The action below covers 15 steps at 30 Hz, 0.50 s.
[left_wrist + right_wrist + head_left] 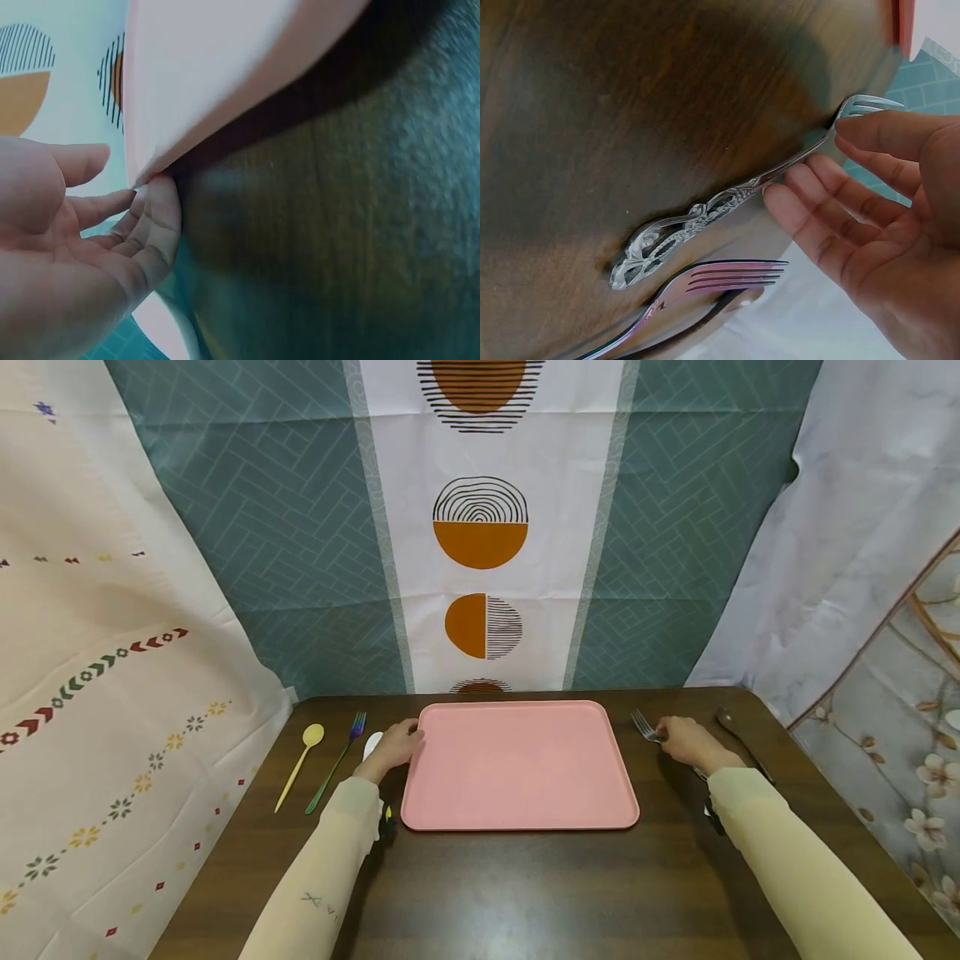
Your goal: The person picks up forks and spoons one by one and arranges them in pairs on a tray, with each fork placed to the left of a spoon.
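Note:
A pink rectangular tray lies flat on the table. My left hand is at its left edge, and in the left wrist view its fingertips touch the tray's rim while the thumb stays apart. Part of a white spoon shows beside that hand. On the right, a silver fork with an ornate openwork handle rests on the table. My right hand pinches it near the neck, below the tines. A pinkish-purple fork lies close by, seen only in the right wrist view.
At the left lie a yellow spoon and a fork with purple-blue tines and a green handle. A dark spoon lies at the far right. Patterned cloth hangs behind the brown table.

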Motion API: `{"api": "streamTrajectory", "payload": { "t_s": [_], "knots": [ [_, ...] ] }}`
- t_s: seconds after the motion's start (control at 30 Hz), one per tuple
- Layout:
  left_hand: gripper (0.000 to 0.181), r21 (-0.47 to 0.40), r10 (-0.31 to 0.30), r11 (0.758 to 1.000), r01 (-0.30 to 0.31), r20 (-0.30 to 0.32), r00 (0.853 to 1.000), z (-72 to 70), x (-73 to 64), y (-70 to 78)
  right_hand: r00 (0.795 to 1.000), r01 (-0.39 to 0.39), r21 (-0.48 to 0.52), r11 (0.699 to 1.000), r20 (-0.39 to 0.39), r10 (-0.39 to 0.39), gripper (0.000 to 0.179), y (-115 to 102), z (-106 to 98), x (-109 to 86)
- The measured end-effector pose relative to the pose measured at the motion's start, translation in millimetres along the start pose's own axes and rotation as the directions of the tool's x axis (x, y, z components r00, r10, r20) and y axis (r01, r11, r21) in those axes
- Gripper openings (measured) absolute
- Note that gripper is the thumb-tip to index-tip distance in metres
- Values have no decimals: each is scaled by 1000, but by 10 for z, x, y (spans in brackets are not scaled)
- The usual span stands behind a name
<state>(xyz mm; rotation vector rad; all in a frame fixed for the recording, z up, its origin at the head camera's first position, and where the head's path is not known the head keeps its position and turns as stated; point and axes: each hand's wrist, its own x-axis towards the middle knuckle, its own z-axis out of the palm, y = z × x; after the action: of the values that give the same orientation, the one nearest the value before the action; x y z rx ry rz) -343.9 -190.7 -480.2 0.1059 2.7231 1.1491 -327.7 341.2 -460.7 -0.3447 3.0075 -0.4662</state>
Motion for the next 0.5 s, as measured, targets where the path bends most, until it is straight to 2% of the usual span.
{"api": "streamTrajectory", "payload": {
  "t_s": [0.23, 0.5],
  "knots": [
    [52, -59, 27, 998, -27, 5, 1000, 4, 22, -61, 1000, -20, -8, 1000, 10, 20, 32, -2, 4, -10],
    [53, -146, 64, 988, -58, 41, 997, -2, 4, -141, 998, -51, -8, 999, 22, 51, 36, -13, 40, -18]
  ]
}}
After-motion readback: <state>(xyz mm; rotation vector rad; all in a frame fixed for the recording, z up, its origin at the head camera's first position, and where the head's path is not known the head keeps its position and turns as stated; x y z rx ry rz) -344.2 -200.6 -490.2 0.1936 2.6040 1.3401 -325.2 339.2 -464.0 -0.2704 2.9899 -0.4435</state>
